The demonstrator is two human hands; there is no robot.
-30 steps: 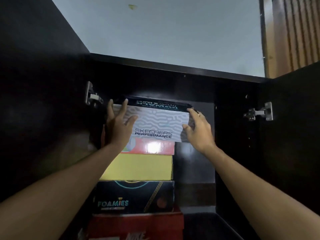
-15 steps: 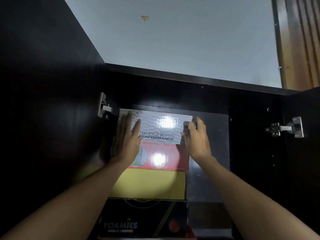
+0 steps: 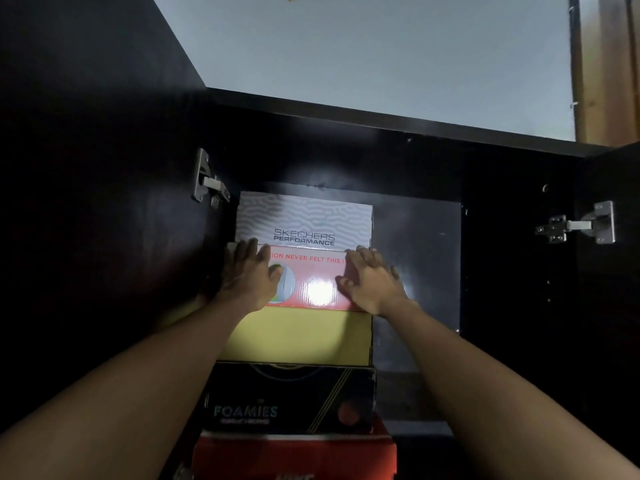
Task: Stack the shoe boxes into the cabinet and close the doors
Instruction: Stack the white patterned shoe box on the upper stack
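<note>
A stack of shoe boxes is standing in the left half of the dark cabinet (image 3: 408,157), running from the middle of the frame down to the bottom edge. The white box (image 3: 304,218) marked SKECHERS PERFORMANCE is sitting on top, its front face squarely toward the camera, just under the cabinet's top panel. Directly beneath it a red box (image 3: 313,282) is lying, then a yellow box (image 3: 298,336), then a black box (image 3: 287,398) marked FOAMIES, and at the bottom edge of the frame an orange-red box (image 3: 294,455) is showing.

Both hands are reaching up from the lower corners of the frame and are lying on the front of the red box. The left hand (image 3: 247,275) is resting flat at the box's left end, fingers straight and close together, their tips reaching the seam where the white box begins. The right hand (image 3: 372,280) is pressing at the box's right end with fingers spread and slightly bent, the thumb lying on the red face; it is holding nothing.

Both doors are standing open: the left door (image 3: 86,168) is filling the left side of the frame and the right door (image 3: 616,271) the right edge. A metal hinge (image 3: 207,183) is showing left of the white box, and a second hinge (image 3: 581,225) at middle right. The right half of the cabinet is dark. Above the cabinet a pale ceiling (image 3: 363,50) is showing, with a wooden panel (image 3: 606,64) in the upper right corner.
</note>
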